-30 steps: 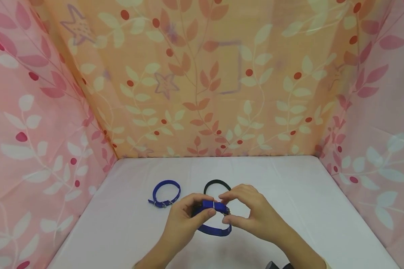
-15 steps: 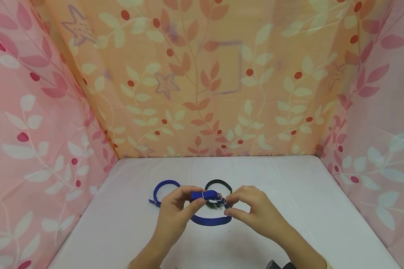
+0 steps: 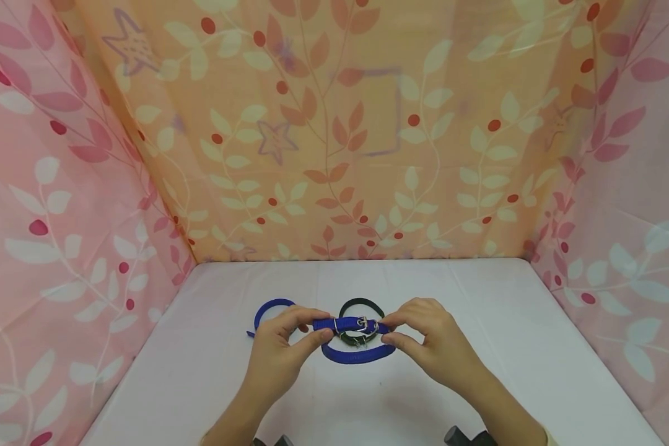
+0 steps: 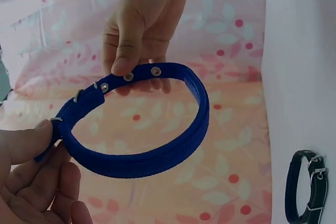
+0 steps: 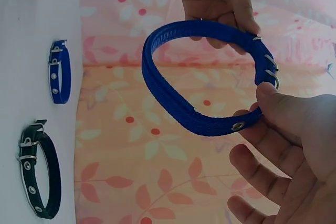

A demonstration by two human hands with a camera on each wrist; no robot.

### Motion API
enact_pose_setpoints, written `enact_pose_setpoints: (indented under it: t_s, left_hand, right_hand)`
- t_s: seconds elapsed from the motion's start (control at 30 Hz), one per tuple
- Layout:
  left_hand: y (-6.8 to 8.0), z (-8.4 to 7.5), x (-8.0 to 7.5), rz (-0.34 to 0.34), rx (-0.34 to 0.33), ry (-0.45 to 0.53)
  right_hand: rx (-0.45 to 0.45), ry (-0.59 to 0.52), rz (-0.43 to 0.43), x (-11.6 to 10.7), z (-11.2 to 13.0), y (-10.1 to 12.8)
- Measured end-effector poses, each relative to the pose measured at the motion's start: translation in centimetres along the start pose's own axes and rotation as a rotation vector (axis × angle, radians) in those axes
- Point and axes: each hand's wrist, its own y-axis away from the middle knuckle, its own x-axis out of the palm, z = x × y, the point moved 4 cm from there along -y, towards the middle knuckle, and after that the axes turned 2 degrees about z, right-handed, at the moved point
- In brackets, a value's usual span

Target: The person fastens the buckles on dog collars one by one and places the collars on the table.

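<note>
— Since a second ago both hands have carried the blue collar (image 3: 352, 339) farther from the person, and its strap now runs level between them.

— How is it held?

— Above the white table (image 3: 479, 322), near the middle. The left hand (image 3: 281, 347) pinches the strap's left end between thumb and forefinger; the right hand (image 3: 429, 341) pinches the holed end (eyelets show just beside the thumb in the right wrist view). Remaining fingers hang loosely curled.

— Anything else?

— A black collar (image 3: 361, 305) lies just beyond the held loop, probably flat, though the loop partly covers it. A second blue collar (image 3: 269, 310) lies to its left, half hidden by the left hand.
</note>
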Motion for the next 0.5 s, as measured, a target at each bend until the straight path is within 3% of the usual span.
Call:
enact_pose_setpoints:
  t_s: [0.27,0.5]
  left_hand:
    - [-0.2,0.0,0.2,0.022,0.039,0.051]
    - [-0.3,0.1,0.8,0.104,0.128,0.256]
  right_hand:
    - [-0.051,0.003,-0.024,-0.3,-0.3,-0.1]
    - [-0.298,-0.050,-0.196,-1.3,0.3,-0.5]
